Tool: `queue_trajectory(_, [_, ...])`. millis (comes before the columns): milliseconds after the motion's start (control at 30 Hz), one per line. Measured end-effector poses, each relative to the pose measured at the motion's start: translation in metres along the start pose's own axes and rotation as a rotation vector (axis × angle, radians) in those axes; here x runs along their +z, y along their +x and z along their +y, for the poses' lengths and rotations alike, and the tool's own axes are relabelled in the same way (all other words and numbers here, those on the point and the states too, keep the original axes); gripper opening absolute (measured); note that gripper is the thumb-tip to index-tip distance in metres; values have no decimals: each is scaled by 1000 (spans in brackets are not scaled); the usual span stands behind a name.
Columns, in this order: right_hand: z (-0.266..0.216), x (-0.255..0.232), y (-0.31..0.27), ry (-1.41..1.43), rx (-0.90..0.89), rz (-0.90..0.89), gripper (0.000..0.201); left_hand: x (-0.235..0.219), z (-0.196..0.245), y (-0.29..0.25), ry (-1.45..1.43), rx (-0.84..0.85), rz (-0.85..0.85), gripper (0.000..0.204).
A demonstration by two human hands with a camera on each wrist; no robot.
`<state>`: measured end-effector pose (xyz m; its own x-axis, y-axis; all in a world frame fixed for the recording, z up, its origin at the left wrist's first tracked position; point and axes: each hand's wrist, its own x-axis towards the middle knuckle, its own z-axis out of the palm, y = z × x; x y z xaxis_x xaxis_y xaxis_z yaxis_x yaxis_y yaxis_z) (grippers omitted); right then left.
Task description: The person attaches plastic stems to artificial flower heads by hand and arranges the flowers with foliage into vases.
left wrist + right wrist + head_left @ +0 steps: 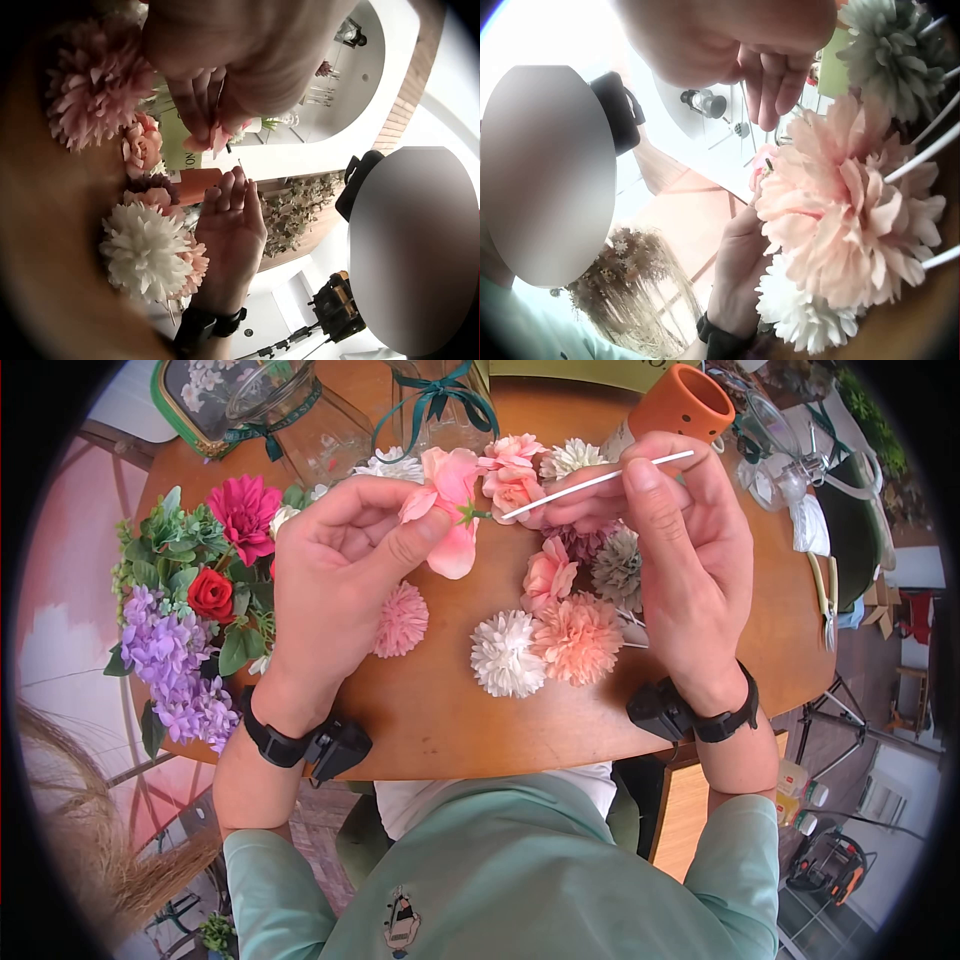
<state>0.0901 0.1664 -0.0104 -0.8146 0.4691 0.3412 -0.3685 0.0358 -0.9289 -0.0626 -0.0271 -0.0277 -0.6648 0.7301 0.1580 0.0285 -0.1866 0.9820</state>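
Note:
Between thumb and fingers, my left hand (330, 575) pinches a pink artificial flower head (452, 475) by its petals. Its short green base (470, 513) faces right. My right hand (692, 565) holds a thin white stick (585, 487) between thumb and index finger, the other fingers held out behind it. The stick slants down to the left, with its lower end close to the green base. In the left wrist view, the pink petals (218, 141) show below the left fingers. The right wrist view shows the same flower (761, 166) partly hidden behind a large peach bloom (847, 202).
White (507, 653) and peach (577, 638) pompom flowers lie between my forearms on the wooden table (470, 740). Purple flowers (165, 660) and a red rose (210, 595) bunch at left. An orange pot (680, 408) stands at back right; pliers (826, 600) lie near the right edge.

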Motion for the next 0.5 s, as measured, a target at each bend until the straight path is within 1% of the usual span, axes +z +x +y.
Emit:
queue_trajectory(67, [1, 1, -1, 27, 14, -15, 19, -3, -2, 1, -2, -24, -42, 17])
queue_trajectory(167, [1, 3, -2, 48, 23, -33, 20, -1, -1, 1, -77, -56, -27, 16])
queue_trajectory(433, [3, 3, -2, 53, -12, -40, 18, -1, -1, 1, -103, -82, -44, 16])
queue_trajectory(500, [3, 3, -2, 91, -23, -28, 19, -1, 0, 1, -109, -82, -44, 16])
